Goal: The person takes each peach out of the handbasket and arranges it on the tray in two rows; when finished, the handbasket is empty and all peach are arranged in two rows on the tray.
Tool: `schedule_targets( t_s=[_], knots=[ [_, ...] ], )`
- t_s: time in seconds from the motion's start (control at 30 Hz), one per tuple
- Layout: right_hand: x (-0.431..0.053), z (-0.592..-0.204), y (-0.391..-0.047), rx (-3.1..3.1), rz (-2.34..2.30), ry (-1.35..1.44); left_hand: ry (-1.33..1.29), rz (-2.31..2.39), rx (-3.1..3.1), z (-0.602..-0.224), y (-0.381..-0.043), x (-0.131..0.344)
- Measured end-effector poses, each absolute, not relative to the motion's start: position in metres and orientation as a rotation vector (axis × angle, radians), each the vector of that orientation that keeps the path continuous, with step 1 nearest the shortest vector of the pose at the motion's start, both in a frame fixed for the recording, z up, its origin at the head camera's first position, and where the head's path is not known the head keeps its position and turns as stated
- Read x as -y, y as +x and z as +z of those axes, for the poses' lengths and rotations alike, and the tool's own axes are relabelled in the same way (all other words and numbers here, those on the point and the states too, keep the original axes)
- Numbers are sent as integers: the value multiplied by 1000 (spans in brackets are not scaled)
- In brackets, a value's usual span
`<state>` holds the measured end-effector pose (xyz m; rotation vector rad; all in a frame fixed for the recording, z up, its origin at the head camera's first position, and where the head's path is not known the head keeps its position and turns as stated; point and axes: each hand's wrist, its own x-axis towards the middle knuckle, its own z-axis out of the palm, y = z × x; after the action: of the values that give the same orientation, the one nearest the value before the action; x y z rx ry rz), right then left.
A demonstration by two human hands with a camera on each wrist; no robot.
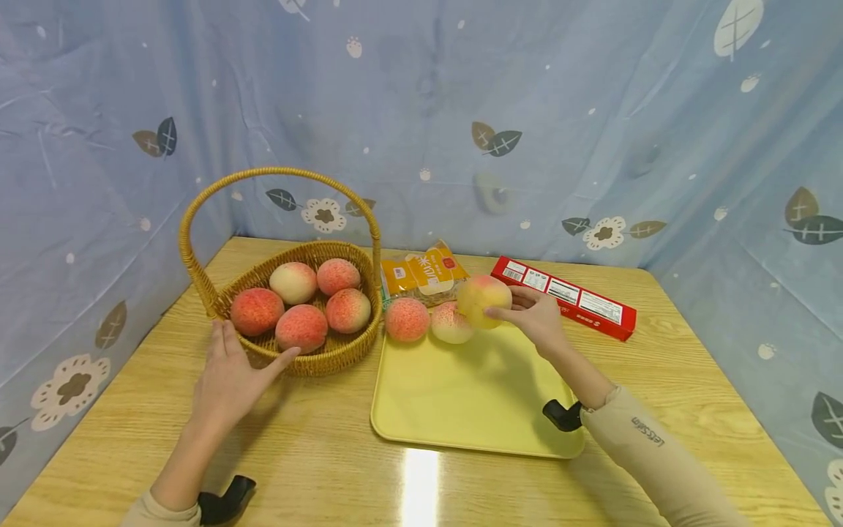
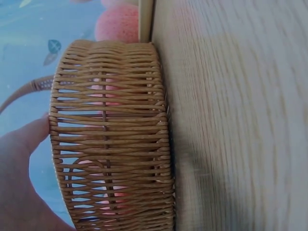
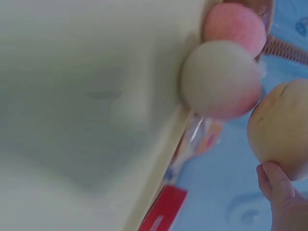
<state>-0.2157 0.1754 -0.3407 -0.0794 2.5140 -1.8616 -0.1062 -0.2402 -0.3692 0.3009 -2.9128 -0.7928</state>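
My right hand point(image 1: 538, 319) pinches a yellow peach point(image 1: 483, 301) with a pink blush, above the far part of the yellow tray point(image 1: 461, 410). A pink peach point(image 1: 407, 320) and a pale, pink-speckled peach point(image 1: 451, 323) sit side by side at the tray's far left. At the near left rim of the wicker basket point(image 1: 339, 359), my left hand point(image 1: 229, 382) is spread, fingers straight and thumb touching the rim. Several peaches point(image 1: 301, 327) lie in that basket under its tall arched handle. The left wrist view has the thumb point(image 2: 33, 132) against the woven side.
Behind the tray lies an orange and clear food packet point(image 1: 424, 274). A long red box point(image 1: 566, 296) rests slantwise at the tray's far right. A blue patterned curtain point(image 1: 421, 110) hangs behind and at both sides of the wooden table point(image 1: 316, 454).
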Motion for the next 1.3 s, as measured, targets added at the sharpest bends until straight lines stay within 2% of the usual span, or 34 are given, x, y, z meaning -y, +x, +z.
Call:
schedule_targets(
  t_s=[0.23, 0.53, 1.07, 1.3],
  knots=[
    [-199, -351, -215, -2666, -1677, -21, 306, -798, 2922, -368, -106, 241],
    [-205, -362, -220, -2742, -1470, 14, 311, -785, 2924, -368, -106, 242],
    [-200, -369, -222, -2798, -1198, -296, 313, -805, 2941, -366, -107, 241],
    [-203, -371, -221, -2792, -1173, -314, 298, -791, 2934, -366, -107, 241]
  ],
)
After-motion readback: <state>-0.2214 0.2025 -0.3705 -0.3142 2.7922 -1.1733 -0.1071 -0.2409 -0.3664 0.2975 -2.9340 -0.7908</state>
